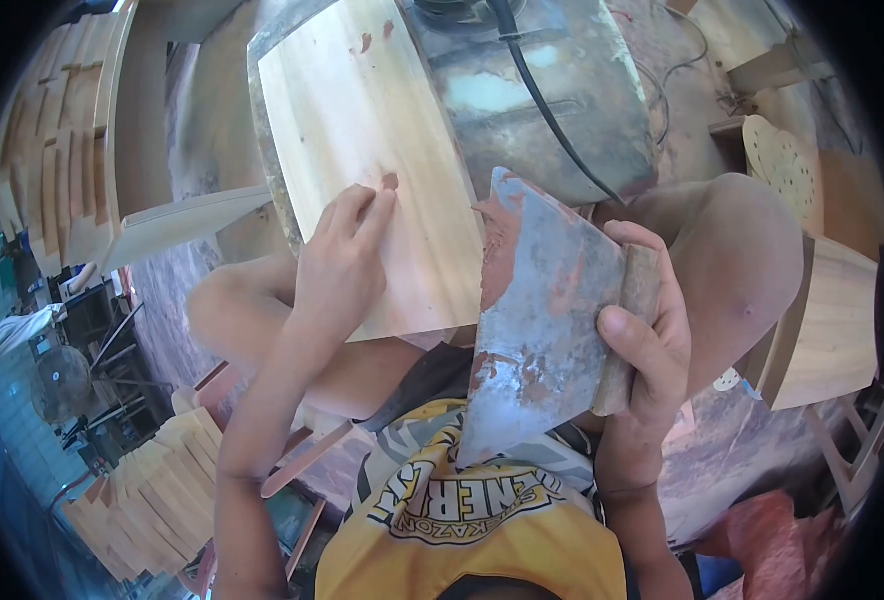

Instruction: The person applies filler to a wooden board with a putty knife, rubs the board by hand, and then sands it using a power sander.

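My left hand [346,250] rests on a pale wooden board [417,235], its fingers curled and close together. The fingertips are beside a small reddish-brown filler spot [390,182]; whether anything is pinched under them is hidden. More filler spots [366,43] mark the board's far end. In my right hand [657,340] is a wide metal putty knife [552,310], held by its wooden handle [625,330] with the thumb on the near side. Reddish-brown putty [500,245] is smeared thickly along the blade's left edge, which overlaps the board's right side.
The board lies on a worn, stained surface [482,130] between my knees, with a black cable [552,115] crossing it. Stacked wooden pieces stand upper left [57,150] and lower left [152,500]. A fan [62,375] is far left; wooden panels [832,320] stand right.
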Demonstrator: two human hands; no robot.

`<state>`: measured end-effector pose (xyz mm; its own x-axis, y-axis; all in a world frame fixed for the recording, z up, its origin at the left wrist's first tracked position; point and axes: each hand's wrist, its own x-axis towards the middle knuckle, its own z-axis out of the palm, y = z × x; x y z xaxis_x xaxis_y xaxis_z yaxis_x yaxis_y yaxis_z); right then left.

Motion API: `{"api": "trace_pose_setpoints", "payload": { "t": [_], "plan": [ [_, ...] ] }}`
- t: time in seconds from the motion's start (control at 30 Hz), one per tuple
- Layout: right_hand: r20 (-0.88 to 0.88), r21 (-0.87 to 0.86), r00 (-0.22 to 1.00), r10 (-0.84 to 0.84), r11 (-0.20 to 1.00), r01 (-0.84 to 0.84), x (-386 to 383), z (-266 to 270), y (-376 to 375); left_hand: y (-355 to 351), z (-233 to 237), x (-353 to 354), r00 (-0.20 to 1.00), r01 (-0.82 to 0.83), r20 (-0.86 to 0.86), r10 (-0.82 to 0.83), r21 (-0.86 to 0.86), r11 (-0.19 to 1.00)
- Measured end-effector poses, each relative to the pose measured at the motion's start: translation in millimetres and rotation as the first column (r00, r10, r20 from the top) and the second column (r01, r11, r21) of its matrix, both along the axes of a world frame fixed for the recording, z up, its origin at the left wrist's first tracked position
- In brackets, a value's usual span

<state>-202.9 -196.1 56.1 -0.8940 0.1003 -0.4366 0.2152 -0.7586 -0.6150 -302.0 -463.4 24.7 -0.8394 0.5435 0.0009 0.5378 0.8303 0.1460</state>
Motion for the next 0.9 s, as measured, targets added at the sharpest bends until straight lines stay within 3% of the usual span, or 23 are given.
{"api": "trace_pose_setpoints", "payload": {
  "t": [0.07, 0.2, 0.3, 0.4, 0.53, 0.57, 0.6, 0.7, 0.83, 0.9],
  "plan": [
    [0.014, 0.003, 1.000, -0.009, 1.000, 0.009, -0.3, 1.7, -0.4, -5.9, 7.8, -3.0, 0.989, -0.044, 0.145, 0.033, 0.069, 0.997],
    [-0.013, 0.065, 0.999, -0.034, 0.997, 0.034, -2.5, 0.4, -1.8, -0.1, 12.7, -14.0, 0.983, -0.115, 0.161, 0.088, 0.169, 0.979],
    [-0.053, 0.090, 0.997, -0.051, 0.994, 0.055, -3.2, -1.1, -3.1, 0.0, -2.5, -17.0, 0.999, 0.030, -0.036, -0.026, 0.114, 0.993],
    [-0.026, 0.174, 0.998, -0.054, 0.983, 0.058, -2.8, -5.8, -1.8, -10.7, 0.8, -9.7, 0.993, 0.028, 0.111, -0.047, 0.167, 0.986],
    [0.008, 0.185, 0.991, -0.135, 0.974, 0.131, -7.0, -0.6, -10.0, -39.3, -2.3, 18.5, 0.993, 0.007, 0.108, -0.045, 0.331, 0.944],
    [-0.004, 0.212, 0.994, -0.105, 0.972, 0.104, -6.7, -4.6, -6.8, -49.3, -2.2, 30.5, 0.964, -0.240, 0.224, 0.146, 0.484, 0.842],
    [-0.014, 0.242, 0.997, -0.070, 0.968, 0.071, -6.1, -6.3, -5.7, -56.9, -2.5, 43.2, 0.879, -0.473, 0.369, 0.303, 0.585, 0.659],
    [0.018, 0.370, 0.992, -0.126, 0.922, 0.111, -11.5, 2.7, -20.6, -71.2, -1.4, 72.9, 0.804, -0.594, 0.413, 0.428, 0.595, 0.542],
    [0.014, 0.307, 1.000, 0.024, 0.951, -0.027, -8.5, -12.8, -5.3, -89.2, -2.4, 98.1, 0.816, -0.573, 0.363, 0.451, 0.618, 0.539],
    [-0.004, 0.280, 0.999, 0.044, 0.959, -0.041, -7.6, -18.5, -5.1, -90.9, -2.1, 102.1, 0.811, -0.569, 0.386, 0.439, 0.696, 0.438]
  ]
}}
